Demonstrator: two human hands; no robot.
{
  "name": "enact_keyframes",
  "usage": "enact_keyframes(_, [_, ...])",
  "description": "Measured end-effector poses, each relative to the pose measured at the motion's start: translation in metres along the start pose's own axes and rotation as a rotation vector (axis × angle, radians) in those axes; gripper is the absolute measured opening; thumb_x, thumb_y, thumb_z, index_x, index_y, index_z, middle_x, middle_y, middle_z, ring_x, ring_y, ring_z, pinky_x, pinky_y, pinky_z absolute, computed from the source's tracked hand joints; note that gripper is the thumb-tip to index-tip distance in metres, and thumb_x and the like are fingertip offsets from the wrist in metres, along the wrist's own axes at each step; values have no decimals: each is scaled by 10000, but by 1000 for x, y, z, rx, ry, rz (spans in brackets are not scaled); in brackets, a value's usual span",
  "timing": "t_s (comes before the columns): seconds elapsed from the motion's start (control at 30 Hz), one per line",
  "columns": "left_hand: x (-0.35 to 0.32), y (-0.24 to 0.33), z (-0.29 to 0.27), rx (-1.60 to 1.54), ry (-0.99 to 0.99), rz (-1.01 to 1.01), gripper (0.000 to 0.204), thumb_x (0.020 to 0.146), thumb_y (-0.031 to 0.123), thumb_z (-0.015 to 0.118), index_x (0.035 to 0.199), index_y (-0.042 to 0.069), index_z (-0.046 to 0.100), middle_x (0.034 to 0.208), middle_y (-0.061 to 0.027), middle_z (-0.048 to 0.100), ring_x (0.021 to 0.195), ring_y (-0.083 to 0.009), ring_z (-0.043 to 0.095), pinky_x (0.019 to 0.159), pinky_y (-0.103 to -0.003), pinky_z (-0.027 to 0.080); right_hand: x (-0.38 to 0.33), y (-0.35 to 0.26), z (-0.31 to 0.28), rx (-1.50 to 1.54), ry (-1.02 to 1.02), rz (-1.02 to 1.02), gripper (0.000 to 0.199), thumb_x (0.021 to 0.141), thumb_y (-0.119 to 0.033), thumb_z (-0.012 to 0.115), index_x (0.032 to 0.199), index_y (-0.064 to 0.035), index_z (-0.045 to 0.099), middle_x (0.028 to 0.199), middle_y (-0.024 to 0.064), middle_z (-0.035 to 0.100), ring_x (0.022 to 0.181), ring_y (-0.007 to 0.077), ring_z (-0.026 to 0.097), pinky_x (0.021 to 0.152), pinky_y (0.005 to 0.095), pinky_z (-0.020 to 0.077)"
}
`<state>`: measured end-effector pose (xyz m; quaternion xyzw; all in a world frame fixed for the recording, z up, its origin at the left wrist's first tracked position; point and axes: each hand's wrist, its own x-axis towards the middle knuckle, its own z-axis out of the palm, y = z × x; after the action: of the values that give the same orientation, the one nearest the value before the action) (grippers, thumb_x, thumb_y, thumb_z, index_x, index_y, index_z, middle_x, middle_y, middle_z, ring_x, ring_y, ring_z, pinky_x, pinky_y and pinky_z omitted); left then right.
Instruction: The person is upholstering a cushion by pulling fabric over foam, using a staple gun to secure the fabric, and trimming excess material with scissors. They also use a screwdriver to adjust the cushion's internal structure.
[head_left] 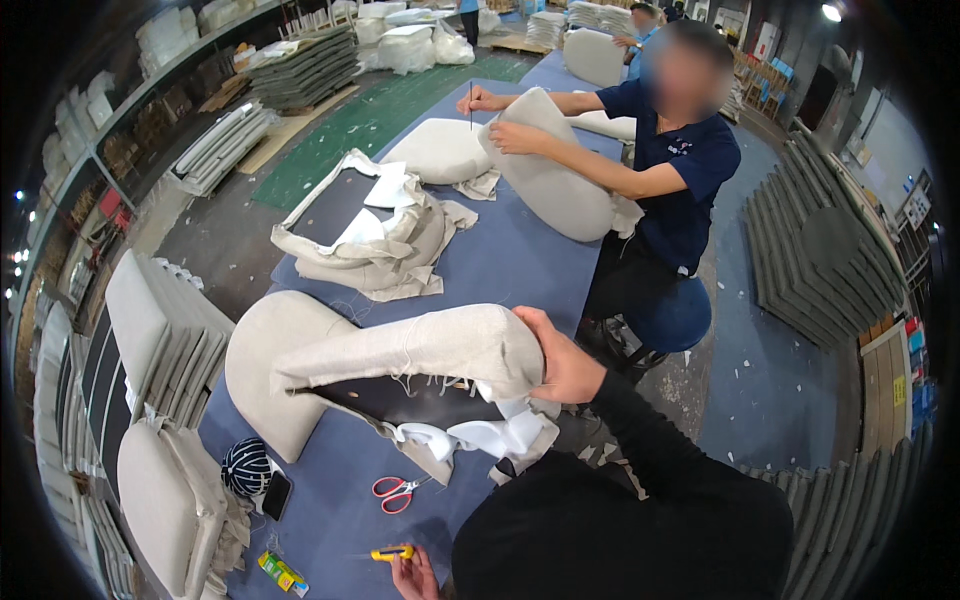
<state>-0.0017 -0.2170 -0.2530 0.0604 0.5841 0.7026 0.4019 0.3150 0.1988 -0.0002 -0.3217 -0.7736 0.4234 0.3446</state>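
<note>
Head view, from left to right: at the left edge of the frame, bare beige seat cushions (165, 330) stand stacked beside the blue tabletop (520, 260). Low on the tabletop lie a striped cap (245, 466), a dark phone (276, 495), a small green-and-yellow packet (283, 573) and red-handled scissors (397, 492). At the bottom edge the left hand (415, 575) is closed around a small yellow-handled tool (391, 552), its tip pointing left. Across the middle lies the curved cushion (300, 370), half dressed in a loose beige fabric cover (420, 350) with black lining and white foam showing at its open end. The right hand (560, 365) grips the cover's bunched right end, thumb on top and fingers curled under. The cushion looks light and springy, the cover soft and limp, so it is probably best held at the seam edge where the cloth gathers. In the upper right, another person in a dark blue shirt (680, 160) sews a similar cushion.
</note>
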Motion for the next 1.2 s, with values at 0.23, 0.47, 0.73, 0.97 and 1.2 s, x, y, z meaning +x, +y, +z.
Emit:
enact_keyframes(0.23, [72,69,110,-203,-218,-53,253,896,-9,683,1087,82,544,978,-27,572,867,-179,590,830,-397,523,55,-41,-4,123,-79,-247,920,870,-530,842,1536,-24,460,1512,188,535,1414,302,529,1198,410,387])
enact_keyframes(0.47, [98,42,99,468,-200,-99,167,889,-44,690,1015,42,623,869,-19,628,757,-137,617,699,-300,500,111,-39,50,455,103,-263,533,1088,-424,491,1368,11,618,1320,188,664,1257,278,622,1096,374,445])
enact_keyframes(0.73, [65,-1,75,368,-72,-227,168,902,-65,685,986,50,596,828,-6,601,707,-121,599,649,-293,491,145,-32,60,264,129,-137,372,1045,-160,564,1390,-45,642,1206,150,729,1093,210,695,964,322,520])
enact_keyframes(0.97, [61,-19,65,411,64,-222,169,916,-34,693,1010,59,589,827,-7,593,681,-126,596,650,-299,517,159,-23,63,204,138,-279,396,1010,-111,590,1398,-50,642,1236,188,729,1103,267,714,967,353,531])
enact_keyframes(1.2, [81,-58,23,1045,434,-10,333,929,103,773,1206,33,604,932,-61,655,737,-170,660,733,-327,573,157,-25,58,173,100,-342,504,930,-99,619,1432,-50,623,1259,215,730,1162,339,722,1013,380,531])
